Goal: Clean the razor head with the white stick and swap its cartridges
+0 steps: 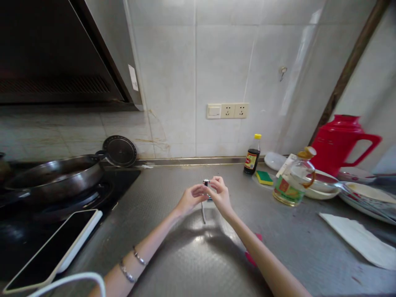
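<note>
Both hands meet above the middle of the grey metal counter [185,268]. Between their fingertips is a small object [206,182], dark with a shiny metal top, too small to name. My left hand [189,199] has its fingers curled and pressed to the object's left side. From the right, my right hand [221,195] pinches it with thumb and fingers. A thin grey cord or stick [203,213] shows below the hands. Something small and teal [210,198] is partly hidden behind my right hand.
A phone [51,251] and a pan [58,175] are at the left. On the right are a sauce bottle [252,156], a sponge [264,177], an oil jug [289,185], bowls, a red thermos [337,144] and a white cloth [360,239]. A pink item [251,258] lies under my right forearm.
</note>
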`<state>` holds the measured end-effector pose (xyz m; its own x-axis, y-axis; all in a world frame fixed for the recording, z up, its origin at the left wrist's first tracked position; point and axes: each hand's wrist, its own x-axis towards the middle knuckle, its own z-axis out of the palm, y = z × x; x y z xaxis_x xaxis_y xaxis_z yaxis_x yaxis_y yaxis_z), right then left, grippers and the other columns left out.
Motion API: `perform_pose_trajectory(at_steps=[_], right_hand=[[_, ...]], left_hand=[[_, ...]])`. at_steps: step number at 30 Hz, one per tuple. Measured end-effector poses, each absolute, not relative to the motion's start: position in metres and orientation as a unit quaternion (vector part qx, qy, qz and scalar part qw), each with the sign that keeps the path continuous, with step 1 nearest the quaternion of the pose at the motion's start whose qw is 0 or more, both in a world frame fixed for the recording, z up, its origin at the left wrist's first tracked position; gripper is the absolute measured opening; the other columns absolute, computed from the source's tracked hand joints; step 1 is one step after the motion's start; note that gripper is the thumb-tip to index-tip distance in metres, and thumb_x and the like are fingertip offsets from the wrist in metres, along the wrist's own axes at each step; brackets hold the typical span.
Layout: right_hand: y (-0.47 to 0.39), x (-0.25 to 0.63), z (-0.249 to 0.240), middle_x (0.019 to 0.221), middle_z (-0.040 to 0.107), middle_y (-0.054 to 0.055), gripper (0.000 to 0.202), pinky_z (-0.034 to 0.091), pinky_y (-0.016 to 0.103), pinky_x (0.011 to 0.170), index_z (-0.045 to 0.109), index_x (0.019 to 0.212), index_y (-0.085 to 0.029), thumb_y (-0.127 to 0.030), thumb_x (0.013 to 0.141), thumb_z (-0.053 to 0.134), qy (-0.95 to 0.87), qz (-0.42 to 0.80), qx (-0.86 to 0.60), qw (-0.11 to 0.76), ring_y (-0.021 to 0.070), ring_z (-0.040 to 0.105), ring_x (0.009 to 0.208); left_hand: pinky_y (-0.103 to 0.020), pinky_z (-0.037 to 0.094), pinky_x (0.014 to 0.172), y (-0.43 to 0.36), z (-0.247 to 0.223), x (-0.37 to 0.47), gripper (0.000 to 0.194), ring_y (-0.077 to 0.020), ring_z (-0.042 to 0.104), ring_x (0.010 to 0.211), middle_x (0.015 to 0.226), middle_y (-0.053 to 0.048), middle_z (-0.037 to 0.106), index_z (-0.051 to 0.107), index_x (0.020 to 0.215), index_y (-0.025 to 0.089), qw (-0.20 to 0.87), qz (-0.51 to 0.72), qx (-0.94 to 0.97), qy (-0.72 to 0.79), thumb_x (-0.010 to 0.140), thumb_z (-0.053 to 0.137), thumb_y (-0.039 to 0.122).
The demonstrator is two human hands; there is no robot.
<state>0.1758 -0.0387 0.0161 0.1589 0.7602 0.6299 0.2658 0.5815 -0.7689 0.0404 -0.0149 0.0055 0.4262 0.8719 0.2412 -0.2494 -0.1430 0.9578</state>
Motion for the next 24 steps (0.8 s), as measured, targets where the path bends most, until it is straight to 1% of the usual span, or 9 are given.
perform_pose_trajectory(at_steps=[5, 7, 9, 11, 14, 16, 18, 21, 24], right_hand=[[-0.044, 0.170, 0.018, 0.088, 0.046, 0.002, 0.021, 0.040, 0.030, 0.082, 0.068, 0.080, -0.021, -0.039, 0.070, 0.064, -0.631, 0.189, -0.410, 0.631, 0.0169, 0.049, 0.090], [-0.047, 0.170, 0.020, 0.090, 0.047, 0.003, 0.023, 0.041, 0.029, 0.081, 0.068, 0.085, -0.022, -0.039, 0.070, 0.064, -0.621, 0.204, -0.408, 0.637, 0.0170, 0.049, 0.091], [-0.048, 0.172, 0.022, 0.090, 0.049, 0.003, 0.025, 0.042, 0.027, 0.077, 0.066, 0.091, -0.022, -0.039, 0.073, 0.060, -0.595, 0.221, -0.410, 0.655, 0.0163, 0.050, 0.088], [-0.046, 0.176, 0.021, 0.077, 0.052, 0.001, 0.023, 0.041, 0.025, 0.067, 0.064, 0.084, -0.020, -0.040, 0.077, 0.054, -0.545, 0.232, -0.427, 0.683, 0.0144, 0.050, 0.073], [-0.036, 0.184, 0.013, 0.049, 0.042, -0.004, 0.030, 0.032, 0.022, 0.050, 0.054, 0.057, -0.018, -0.041, 0.077, 0.051, -0.505, 0.243, -0.475, 0.679, 0.0115, 0.039, 0.050], [-0.030, 0.186, 0.005, 0.044, 0.040, -0.004, 0.034, 0.028, 0.022, 0.048, 0.049, 0.048, -0.018, -0.039, 0.075, 0.052, -0.552, 0.231, -0.518, 0.611, 0.0109, 0.037, 0.046], [-0.028, 0.184, -0.002, 0.045, 0.048, -0.001, 0.033, 0.029, 0.023, 0.049, 0.051, 0.047, -0.017, -0.035, 0.074, 0.053, -0.624, 0.186, -0.571, 0.499, 0.0119, 0.043, 0.047], [-0.034, 0.174, -0.009, 0.058, 0.062, 0.007, 0.028, 0.034, 0.023, 0.054, 0.061, 0.059, -0.016, -0.032, 0.077, 0.050, -0.694, 0.100, -0.638, 0.318, 0.0156, 0.056, 0.056], [-0.041, 0.162, -0.011, 0.077, 0.068, 0.015, 0.030, 0.041, 0.025, 0.062, 0.067, 0.077, -0.014, -0.034, 0.081, 0.046, -0.716, 0.053, -0.669, 0.191, 0.0207, 0.063, 0.072]], left_hand=[[-0.030, 0.047, 0.072, -0.024, 0.006, 0.043, 0.037, -0.0202, 0.064, 0.077, 0.079, -0.008, 0.070, 0.069, 0.083, 0.010, 0.587, 0.467, 0.596, 0.287, 0.060, 0.075, 0.038], [-0.030, 0.047, 0.071, -0.024, 0.008, 0.041, 0.035, -0.0187, 0.063, 0.072, 0.074, -0.007, 0.070, 0.069, 0.077, 0.009, 0.583, 0.459, 0.601, 0.297, 0.060, 0.075, 0.039], [-0.032, 0.048, 0.071, -0.024, 0.008, 0.038, 0.038, -0.0188, 0.064, 0.071, 0.074, -0.008, 0.070, 0.069, 0.079, 0.009, 0.586, 0.460, 0.590, 0.312, 0.059, 0.075, 0.040], [-0.034, 0.049, 0.073, -0.022, 0.009, 0.034, 0.043, -0.0196, 0.065, 0.072, 0.076, -0.008, 0.071, 0.069, 0.083, 0.009, 0.591, 0.467, 0.568, 0.333, 0.056, 0.077, 0.041], [-0.036, 0.050, 0.077, -0.017, 0.009, 0.027, 0.045, -0.0197, 0.065, 0.072, 0.076, -0.009, 0.071, 0.068, 0.083, 0.009, 0.585, 0.480, 0.548, 0.357, 0.054, 0.078, 0.042], [-0.036, 0.051, 0.077, -0.014, 0.009, 0.022, 0.044, -0.0195, 0.066, 0.071, 0.076, -0.009, 0.071, 0.068, 0.083, 0.009, 0.581, 0.485, 0.541, 0.367, 0.055, 0.077, 0.041], [-0.036, 0.052, 0.076, -0.012, 0.008, 0.019, 0.042, -0.0196, 0.066, 0.070, 0.075, -0.009, 0.071, 0.067, 0.082, 0.009, 0.578, 0.490, 0.535, 0.374, 0.056, 0.076, 0.042], [-0.036, 0.053, 0.075, -0.011, 0.009, 0.017, 0.040, -0.0195, 0.066, 0.070, 0.075, -0.008, 0.070, 0.066, 0.080, 0.009, 0.572, 0.498, 0.529, 0.380, 0.057, 0.076, 0.042], [-0.035, 0.053, 0.074, -0.012, 0.009, 0.018, 0.041, -0.0190, 0.066, 0.069, 0.074, -0.008, 0.070, 0.066, 0.081, 0.009, 0.572, 0.499, 0.526, 0.384, 0.057, 0.076, 0.041]])
